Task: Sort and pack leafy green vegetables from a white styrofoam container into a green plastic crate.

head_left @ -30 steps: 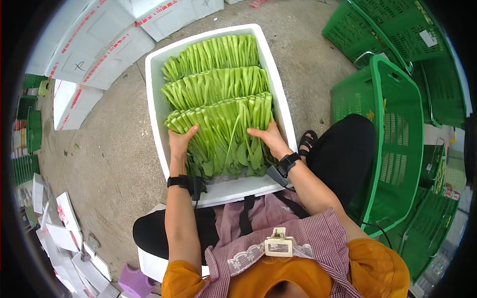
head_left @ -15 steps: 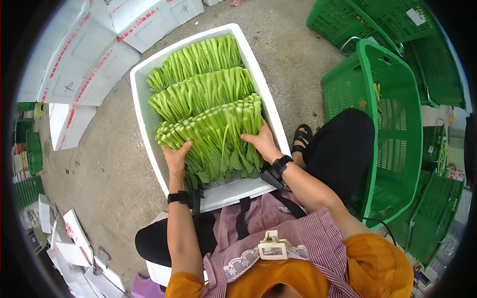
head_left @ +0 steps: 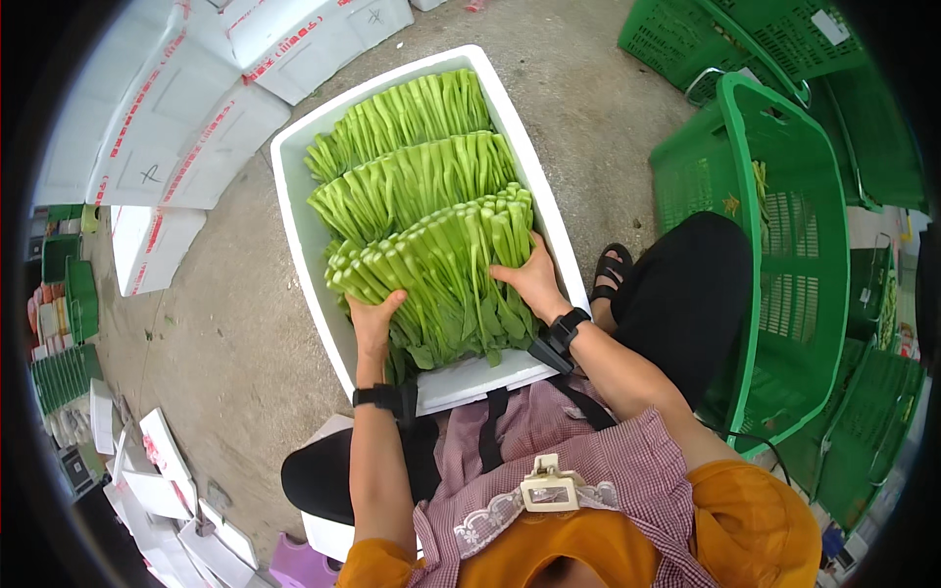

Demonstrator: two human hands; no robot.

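In front of me a white foam box (head_left: 296,211) holds three rows of green leafy stalks, their cut ends toward the far side. The far row (head_left: 417,110) and the middle row (head_left: 417,178) lie overlapped like shingles. Around the left end of the nearest bunch of leafy greens (head_left: 446,260) curves my left hand (head_left: 374,321), thumb on top. My right hand (head_left: 532,282) grips the right end of that bunch, its thumb resting across the stalks. Most fingers of both hands are hidden between the greens and the box walls.
A tall green plastic crate (head_left: 740,255) with a few stalks inside stands at my right, beside my knee. More green crates (head_left: 686,49) are behind it. White foam boxes (head_left: 162,127) are stacked at the far left, and loose foam pieces (head_left: 162,470) lie at the near left.
The whole view has shifted slightly, so everything sits a little farther right. Both hands keep their grip on the nearest bunch, which has barely moved in the box.
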